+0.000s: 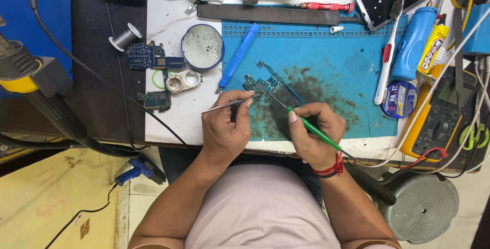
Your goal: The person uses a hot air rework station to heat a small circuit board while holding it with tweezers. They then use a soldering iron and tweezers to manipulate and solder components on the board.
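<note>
Two hands, left hand with tweezers, right hand with soldering iron, work circuit board.

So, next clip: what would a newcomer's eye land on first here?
The two hands at bottom centre: the left hand pinches metal tweezers and the right hand grips a green-handled soldering iron, both tips meeting at a small circuit board. It lies on a stained blue work mat, with tools crowded along the right edge.

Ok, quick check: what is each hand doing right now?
Left hand: closed on metal tweezers, tips at the small circuit board.
Right hand: closed on a green-handled soldering iron, tip at the same board.
</note>
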